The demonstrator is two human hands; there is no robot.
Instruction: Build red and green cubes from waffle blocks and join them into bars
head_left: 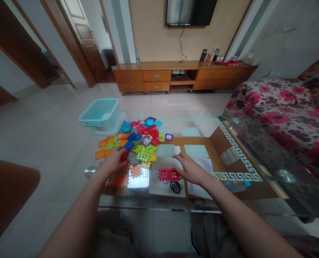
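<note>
My left hand (pixel 116 160) is at the near left side of a pile of interlocking plastic tiles, its finger and thumb apart. A red tile (pixel 124 156) shows between them, and a blue tile (pixel 129 145) lies just past the fingertips. Whether the hand touches either tile is hard to make out. On the right, my right hand (pixel 186 167) hovers with fingers stretched and spread. Its thumb is at the right end of two red square tiles (pixel 169 174) that lie joined side by side. A peach tile (pixel 136 171) lies between the hands.
Green tiles (pixel 144 152) and orange tiles (pixel 102 154) spread over the glass table (pixel 159 204). A light blue plastic bin (pixel 101 113) stands beyond the pile. Under the glass are papers, a black round object (pixel 175 186) and a bottle (pixel 237 185). A floral sofa (pixel 280 104) is at right.
</note>
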